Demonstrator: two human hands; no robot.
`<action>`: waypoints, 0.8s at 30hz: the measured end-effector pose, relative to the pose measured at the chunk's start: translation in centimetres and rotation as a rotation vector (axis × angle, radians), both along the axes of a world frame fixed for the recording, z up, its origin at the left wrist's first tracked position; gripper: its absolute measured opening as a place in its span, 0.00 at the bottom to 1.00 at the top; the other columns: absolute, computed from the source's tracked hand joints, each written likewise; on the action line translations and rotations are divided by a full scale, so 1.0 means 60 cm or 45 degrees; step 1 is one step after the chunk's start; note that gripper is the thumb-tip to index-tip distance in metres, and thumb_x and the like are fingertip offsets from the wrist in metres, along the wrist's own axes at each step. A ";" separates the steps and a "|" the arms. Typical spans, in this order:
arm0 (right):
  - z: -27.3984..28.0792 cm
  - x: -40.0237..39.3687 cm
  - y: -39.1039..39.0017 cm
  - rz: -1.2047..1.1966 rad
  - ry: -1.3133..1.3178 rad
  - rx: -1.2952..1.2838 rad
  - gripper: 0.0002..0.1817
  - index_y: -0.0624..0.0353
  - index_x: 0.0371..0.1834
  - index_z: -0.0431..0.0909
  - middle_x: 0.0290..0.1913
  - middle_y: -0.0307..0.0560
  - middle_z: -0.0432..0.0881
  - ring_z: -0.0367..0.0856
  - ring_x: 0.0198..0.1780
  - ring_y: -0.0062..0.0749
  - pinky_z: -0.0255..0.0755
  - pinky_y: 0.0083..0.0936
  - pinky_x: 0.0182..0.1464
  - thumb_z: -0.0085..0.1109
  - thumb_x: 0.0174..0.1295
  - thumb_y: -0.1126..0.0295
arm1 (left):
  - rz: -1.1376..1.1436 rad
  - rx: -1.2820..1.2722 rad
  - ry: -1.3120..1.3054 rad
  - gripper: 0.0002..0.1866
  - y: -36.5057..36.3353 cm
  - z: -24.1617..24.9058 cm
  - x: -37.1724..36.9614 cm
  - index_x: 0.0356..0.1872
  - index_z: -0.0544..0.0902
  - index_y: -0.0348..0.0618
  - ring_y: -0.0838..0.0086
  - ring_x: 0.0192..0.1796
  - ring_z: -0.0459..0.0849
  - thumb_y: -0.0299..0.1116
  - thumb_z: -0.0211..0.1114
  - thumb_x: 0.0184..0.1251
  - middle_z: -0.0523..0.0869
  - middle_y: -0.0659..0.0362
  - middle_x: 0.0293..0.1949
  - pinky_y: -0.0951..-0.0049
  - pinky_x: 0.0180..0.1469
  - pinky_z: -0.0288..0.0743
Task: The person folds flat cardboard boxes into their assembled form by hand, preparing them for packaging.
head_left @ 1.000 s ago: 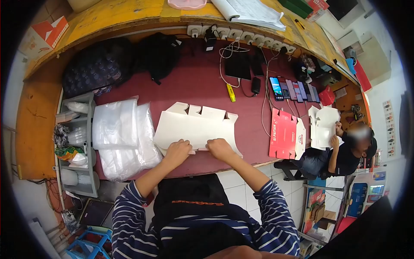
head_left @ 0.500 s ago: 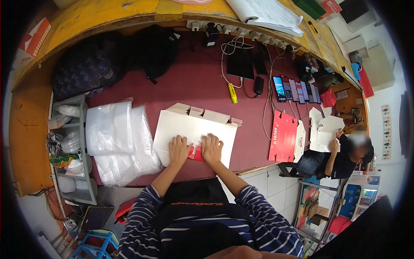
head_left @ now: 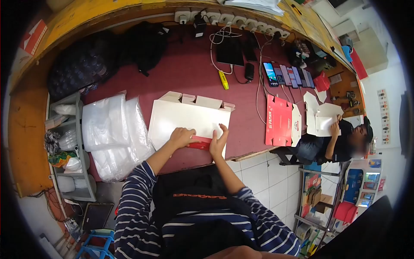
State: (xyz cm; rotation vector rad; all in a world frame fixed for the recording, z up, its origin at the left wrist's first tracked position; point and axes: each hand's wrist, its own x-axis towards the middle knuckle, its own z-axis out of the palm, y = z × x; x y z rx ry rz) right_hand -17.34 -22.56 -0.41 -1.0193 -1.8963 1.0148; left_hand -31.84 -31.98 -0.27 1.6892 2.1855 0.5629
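A flat cardboard box (head_left: 185,114) lies before me with its white inside up and its tabs along the far edge raised. Its near edge has a red strip (head_left: 200,143) folded up. My left hand (head_left: 183,137) is closed on the left end of that strip, fingers bent over the cardboard. At the strip's right end my right hand (head_left: 218,141) grips the cardboard, with thumb and forefinger pointing up. The palm side of both hands is hidden.
Clear plastic bags (head_left: 110,125) lie to the left, beside a grey drawer rack (head_left: 82,151). Several phones (head_left: 288,75), cables and a yellow highlighter (head_left: 223,80) lie at the back. On the right, a red box blank (head_left: 279,121) lies near a seated person (head_left: 332,142) handling another white box (head_left: 321,118).
The red strip has been folded up along the near edge and shows more. My hands have moved apart to its two ends. The view has shifted slightly.
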 end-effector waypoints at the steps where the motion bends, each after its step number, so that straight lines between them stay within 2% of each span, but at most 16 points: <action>1: 0.024 0.022 -0.014 0.069 -0.151 -0.083 0.25 0.64 0.53 0.61 0.55 0.57 0.61 0.58 0.58 0.47 0.50 0.42 0.60 0.53 0.52 0.70 | -0.047 -0.127 -0.100 0.27 0.011 -0.007 -0.011 0.23 0.78 0.42 0.60 0.23 0.79 0.62 0.57 0.47 0.79 0.51 0.18 0.64 0.28 0.72; 2: 0.040 0.050 -0.033 0.055 -0.151 -0.080 0.25 0.64 0.53 0.61 0.55 0.57 0.61 0.58 0.58 0.47 0.50 0.42 0.60 0.53 0.52 0.70 | -0.093 -0.254 -0.199 0.29 0.020 -0.011 -0.021 0.18 0.80 0.42 0.60 0.24 0.79 0.63 0.57 0.46 0.79 0.50 0.16 0.64 0.29 0.72; 4: 0.061 0.100 -0.060 0.264 -0.993 0.403 0.29 0.60 0.56 0.60 0.54 0.54 0.64 0.61 0.57 0.44 0.50 0.44 0.59 0.56 0.51 0.62 | -0.089 -0.280 -0.320 0.30 0.030 -0.008 -0.033 0.14 0.79 0.41 0.60 0.23 0.78 0.63 0.56 0.47 0.78 0.50 0.16 0.64 0.28 0.71; 5: 0.058 0.109 -0.055 0.252 -1.001 0.396 0.29 0.60 0.56 0.60 0.54 0.54 0.64 0.61 0.57 0.44 0.50 0.44 0.59 0.56 0.51 0.62 | -0.077 -0.317 -0.445 0.31 0.034 -0.008 -0.036 0.09 0.78 0.41 0.60 0.22 0.78 0.63 0.56 0.48 0.78 0.50 0.15 0.64 0.28 0.70; 7: 0.042 0.135 -0.048 0.426 -1.091 0.608 0.30 0.55 0.56 0.62 0.53 0.50 0.66 0.64 0.55 0.41 0.53 0.43 0.57 0.57 0.51 0.55 | -0.105 -0.431 -0.442 0.31 0.036 -0.014 -0.037 0.11 0.78 0.41 0.60 0.22 0.77 0.63 0.56 0.49 0.77 0.51 0.15 0.65 0.27 0.70; 9: 0.033 0.121 -0.005 0.443 -1.070 0.592 0.24 0.54 0.49 0.67 0.53 0.48 0.67 0.66 0.53 0.37 0.57 0.39 0.52 0.57 0.50 0.55 | -0.103 -0.385 -0.450 0.30 0.034 -0.019 -0.040 0.11 0.78 0.42 0.61 0.20 0.77 0.63 0.56 0.48 0.77 0.52 0.14 0.65 0.27 0.70; 11: 0.043 0.086 0.050 0.935 -1.623 -0.047 0.17 0.54 0.41 0.71 0.49 0.47 0.70 0.68 0.48 0.37 0.59 0.40 0.45 0.57 0.51 0.58 | -0.106 -0.384 -0.447 0.30 0.030 -0.017 -0.042 0.11 0.79 0.42 0.60 0.20 0.77 0.62 0.56 0.48 0.77 0.52 0.14 0.65 0.27 0.70; 12: 0.047 0.071 0.061 0.934 -1.623 -0.053 0.17 0.54 0.41 0.71 0.49 0.47 0.70 0.68 0.48 0.37 0.59 0.40 0.45 0.57 0.51 0.58 | -0.107 -0.376 -0.450 0.29 0.027 -0.016 -0.040 0.11 0.79 0.43 0.60 0.20 0.77 0.62 0.57 0.48 0.77 0.52 0.14 0.65 0.27 0.70; 14: 0.052 0.043 0.073 0.544 -1.549 -0.236 0.12 0.54 0.37 0.71 0.44 0.47 0.70 0.67 0.47 0.38 0.57 0.40 0.45 0.54 0.53 0.60 | -0.118 -0.292 -0.420 0.28 0.016 -0.014 -0.032 0.12 0.79 0.44 0.60 0.20 0.77 0.61 0.57 0.48 0.77 0.52 0.14 0.64 0.26 0.70; 15: 0.045 0.036 0.071 0.550 -1.558 -0.229 0.12 0.54 0.37 0.71 0.44 0.47 0.70 0.67 0.47 0.38 0.57 0.40 0.45 0.54 0.53 0.60 | -0.118 -0.206 -0.386 0.27 0.011 -0.014 -0.029 0.12 0.79 0.45 0.60 0.20 0.77 0.61 0.57 0.47 0.77 0.52 0.14 0.64 0.26 0.70; 17: 0.013 0.026 0.061 0.080 -1.167 0.340 0.12 0.53 0.39 0.70 0.47 0.47 0.68 0.65 0.50 0.38 0.56 0.41 0.47 0.52 0.54 0.61 | -0.100 -0.138 -0.372 0.25 0.005 -0.026 -0.023 0.13 0.80 0.47 0.60 0.20 0.77 0.60 0.58 0.47 0.77 0.52 0.14 0.64 0.26 0.70; 19: -0.014 0.019 0.066 0.024 -1.099 0.385 0.12 0.54 0.41 0.69 0.53 0.48 0.65 0.60 0.55 0.40 0.52 0.45 0.52 0.50 0.54 0.64 | -0.081 -0.077 -0.340 0.26 0.002 -0.022 -0.021 0.11 0.80 0.47 0.59 0.19 0.77 0.60 0.56 0.49 0.77 0.52 0.13 0.65 0.25 0.70; 20: -0.021 0.017 0.069 0.010 -1.024 0.468 0.14 0.54 0.43 0.68 0.55 0.49 0.63 0.59 0.57 0.41 0.49 0.47 0.54 0.50 0.54 0.65 | -0.074 -0.181 -0.381 0.21 0.000 -0.013 -0.019 0.16 0.80 0.45 0.63 0.23 0.78 0.51 0.55 0.55 0.79 0.54 0.17 0.67 0.27 0.71; 21: -0.026 0.021 0.067 -0.005 -0.951 0.546 0.15 0.54 0.45 0.68 0.57 0.50 0.61 0.57 0.59 0.43 0.47 0.50 0.56 0.49 0.54 0.65 | -0.062 -0.180 -0.387 0.21 -0.004 -0.014 -0.010 0.16 0.80 0.45 0.63 0.23 0.78 0.51 0.55 0.55 0.79 0.54 0.17 0.67 0.27 0.71; 23: -0.038 0.025 0.071 0.030 -0.864 0.522 0.16 0.54 0.47 0.67 0.57 0.51 0.61 0.56 0.59 0.44 0.44 0.52 0.58 0.49 0.54 0.65 | 0.340 0.423 -0.399 0.13 -0.008 -0.026 -0.001 0.23 0.79 0.44 0.65 0.36 0.78 0.41 0.53 0.58 0.81 0.55 0.29 0.69 0.34 0.71; 24: -0.035 0.025 0.070 0.052 -0.792 0.479 0.17 0.53 0.48 0.67 0.57 0.52 0.61 0.56 0.59 0.45 0.41 0.53 0.59 0.48 0.55 0.65 | 0.363 0.397 -0.253 0.08 -0.012 -0.021 0.000 0.36 0.75 0.45 0.64 0.52 0.70 0.34 0.52 0.57 0.74 0.54 0.48 0.63 0.48 0.66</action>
